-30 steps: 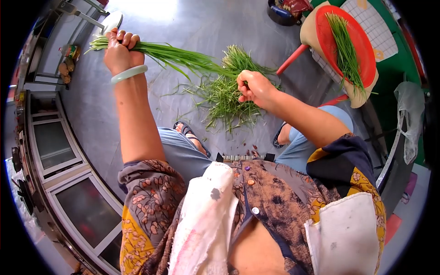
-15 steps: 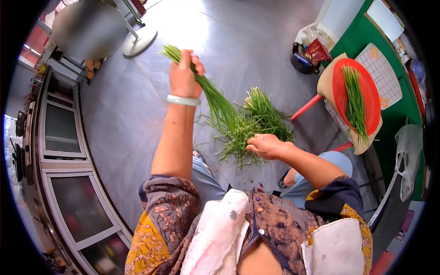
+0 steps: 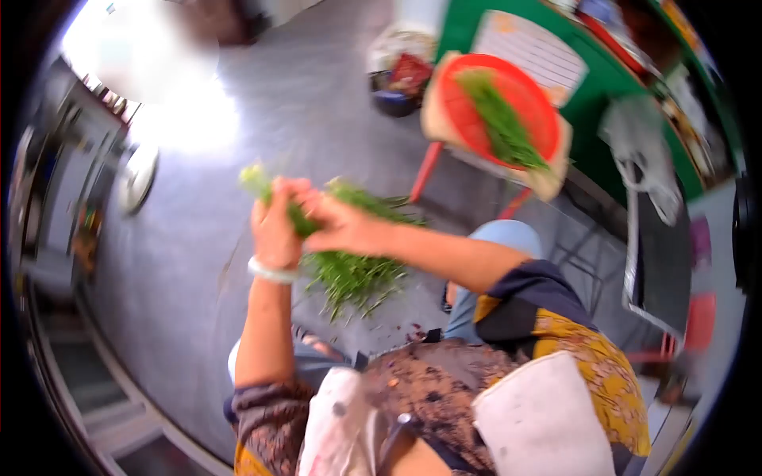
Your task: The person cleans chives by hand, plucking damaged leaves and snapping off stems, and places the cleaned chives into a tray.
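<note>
Green stalks (image 3: 255, 181) in left hand (image 3: 275, 226) — wide grey floor (image 3: 175, 270) leftward.

The grey floor (image 3: 178, 238) bears green stalks (image 3: 359, 279).

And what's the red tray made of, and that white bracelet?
Red tray: probably plastic, because its bright red looks even; blur hides any shine. White bracelet: a pale, smooth-looking ring, maybe stone, glass or plastic; I can't tell which.
</note>
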